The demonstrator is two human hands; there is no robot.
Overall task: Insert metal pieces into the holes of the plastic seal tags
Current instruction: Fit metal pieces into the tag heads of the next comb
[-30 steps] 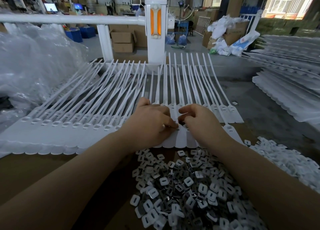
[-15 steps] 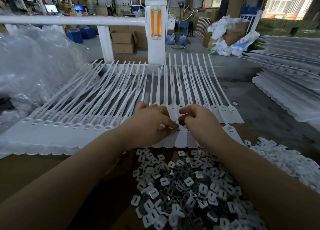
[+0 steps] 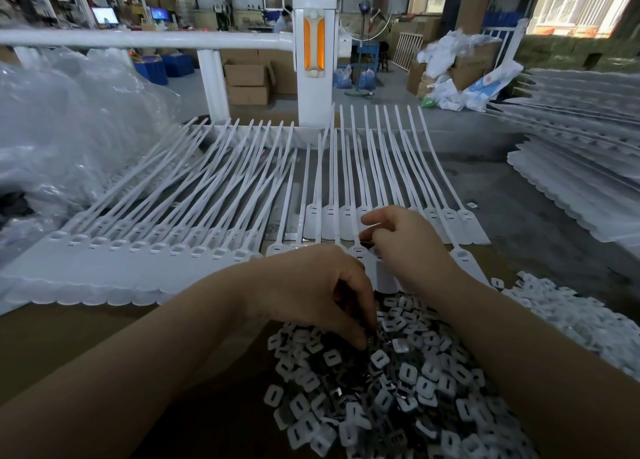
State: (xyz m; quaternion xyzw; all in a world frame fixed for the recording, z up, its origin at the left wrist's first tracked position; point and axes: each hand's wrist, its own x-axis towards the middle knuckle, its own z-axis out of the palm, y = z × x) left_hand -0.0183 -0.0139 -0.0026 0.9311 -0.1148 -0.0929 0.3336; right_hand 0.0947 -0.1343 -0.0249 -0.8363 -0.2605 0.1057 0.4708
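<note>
White plastic seal tags (image 3: pixel 156 251) lie in rows across the table, straps pointing away from me. A heap of small metal pieces (image 3: pixel 408 389) in white frames sits on brown cardboard (image 3: pixel 69 337) close to me. My left hand (image 3: pixel 311 292) reaches down into the top of that heap, its bent fingertips among the pieces; its grasp is hidden. My right hand (image 3: pixel 408 247) stays at the near row of tags, fingers curled, pinching the head of one seal tag (image 3: pixel 384 278).
More small white pieces (image 3: pixel 571 313) spread at the right. Stacks of tags (image 3: pixel 581 181) fill the right side. A clear plastic bag (image 3: pixel 69 129) bulges at the left. A white post (image 3: pixel 313 60) with a rail stands behind the table.
My left hand has left the tag row and dropped toward me into the heap of metal pieces. My right hand stays at the tags, nearly unmoved.
</note>
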